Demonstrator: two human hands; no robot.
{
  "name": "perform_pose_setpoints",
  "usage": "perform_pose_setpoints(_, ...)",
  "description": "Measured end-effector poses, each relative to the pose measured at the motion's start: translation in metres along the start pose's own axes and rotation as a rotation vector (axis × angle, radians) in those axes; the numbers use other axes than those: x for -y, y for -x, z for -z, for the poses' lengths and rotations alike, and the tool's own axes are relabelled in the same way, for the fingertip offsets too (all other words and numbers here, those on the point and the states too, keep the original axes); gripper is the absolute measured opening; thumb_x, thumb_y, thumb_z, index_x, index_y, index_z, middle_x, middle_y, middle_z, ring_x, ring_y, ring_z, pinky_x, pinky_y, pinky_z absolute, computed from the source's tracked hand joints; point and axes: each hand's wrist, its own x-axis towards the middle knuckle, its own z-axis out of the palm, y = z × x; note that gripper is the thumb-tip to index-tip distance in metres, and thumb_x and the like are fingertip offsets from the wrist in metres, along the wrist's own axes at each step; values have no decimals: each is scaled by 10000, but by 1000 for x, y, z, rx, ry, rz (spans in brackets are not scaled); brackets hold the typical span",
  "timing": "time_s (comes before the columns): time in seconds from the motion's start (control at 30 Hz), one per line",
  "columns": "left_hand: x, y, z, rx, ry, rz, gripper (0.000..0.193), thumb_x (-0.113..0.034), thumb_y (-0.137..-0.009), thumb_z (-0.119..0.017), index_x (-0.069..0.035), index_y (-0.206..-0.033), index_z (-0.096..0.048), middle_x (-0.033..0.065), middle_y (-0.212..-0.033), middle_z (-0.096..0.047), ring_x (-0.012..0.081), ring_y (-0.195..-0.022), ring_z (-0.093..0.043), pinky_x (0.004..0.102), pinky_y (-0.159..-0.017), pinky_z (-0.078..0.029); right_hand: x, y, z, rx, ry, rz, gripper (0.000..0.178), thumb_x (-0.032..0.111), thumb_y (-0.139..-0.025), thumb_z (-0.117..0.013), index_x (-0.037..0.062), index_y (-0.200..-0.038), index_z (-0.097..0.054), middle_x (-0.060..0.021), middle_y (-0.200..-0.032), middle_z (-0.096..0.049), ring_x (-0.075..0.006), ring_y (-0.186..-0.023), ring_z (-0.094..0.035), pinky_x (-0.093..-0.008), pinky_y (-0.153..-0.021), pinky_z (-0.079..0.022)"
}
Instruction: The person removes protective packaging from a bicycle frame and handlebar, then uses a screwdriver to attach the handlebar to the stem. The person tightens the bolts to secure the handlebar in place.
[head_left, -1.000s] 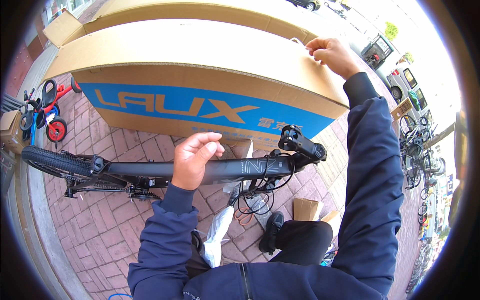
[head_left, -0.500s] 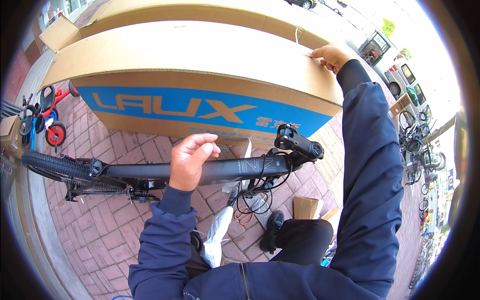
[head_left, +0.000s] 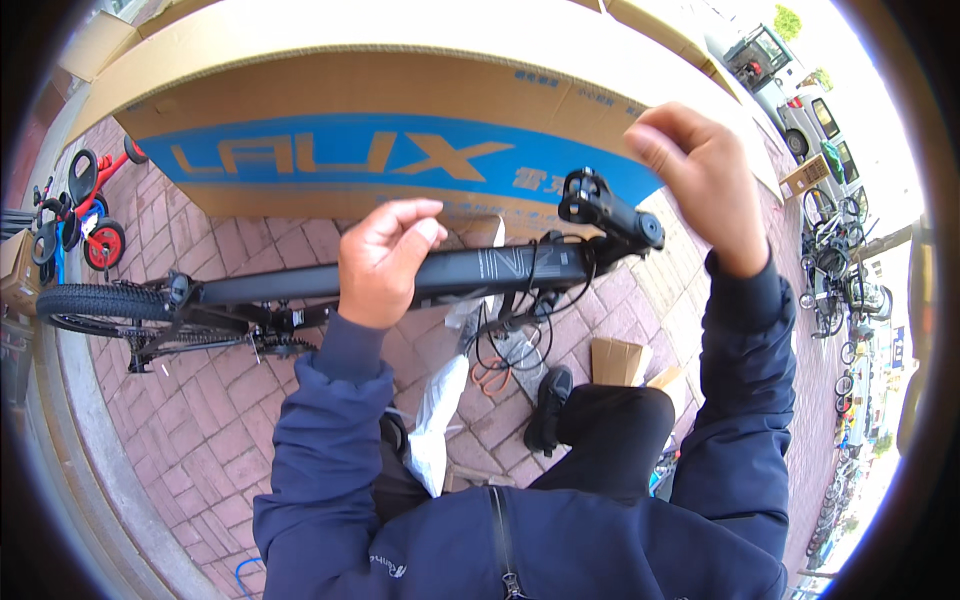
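Note:
A black bicycle frame [head_left: 300,283] lies across the view, its rear wheel [head_left: 100,303] at the left. At its right end sits the black stem [head_left: 612,213], and loose black cables [head_left: 545,320] hang below. My left hand [head_left: 385,262] is over the frame's main tube, fingers half bent and thumb a little apart, with nothing visible in it. To the right of the stem, my right hand [head_left: 700,180] is raised in front of the big cardboard box [head_left: 330,85], fingers bent loosely and apparently empty. The box is brown with a blue band and stands behind the bicycle.
White wrapping [head_left: 440,410] and orange-handled scissors [head_left: 490,378] are by my foot. Small cardboard pieces [head_left: 620,360] lie to the right of it. A red children's bike [head_left: 105,215] stands at the left; parked bicycles [head_left: 830,255] and a van [head_left: 815,130] are at the far right.
My right hand has come off the box's top flap and back toward the stem. My left hand stays over the frame. The box and bicycle appear higher in the view.

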Motion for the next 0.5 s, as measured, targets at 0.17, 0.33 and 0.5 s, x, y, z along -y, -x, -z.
perform_pose_setpoints(0.17, -10, 7, -1, -77, -290, -144, 153, -49, -945, -650, 44, -1051, -709, 69, -843, -722, 98, -779, -664, 238, -719, -533, 13, 44, -62, 10, 428, 114, 540, 329, -807, -796, 44, -1175, -522, -182, -859, -701, -378, -792, -698, -455, -666, -546)
perform_pose_setpoints(0.33, -33, 28, 43, -308, -263, -102, 161, -107, -954, -651, 41, -977, -712, 56, -754, -682, 96, -666, -600, 221, -614, -473, 8, 48, -68, -23, 397, 76, 484, 319, -788, -807, 81, -1110, -534, -151, -849, -707, -363, -785, -702, -449, -644, -542)
perform_pose_setpoints(0.5, -37, 57, 95, -656, -126, 237, 397, -304, -970, -632, -9, -706, -597, 17, -514, -487, 114, -413, -423, 269, -444, -391, 16, 47, -69, -47, 430, 43, 500, 353, -789, -809, 93, -1125, -545, -144, -852, -717, -346, -797, -713, -433, -645, -546)
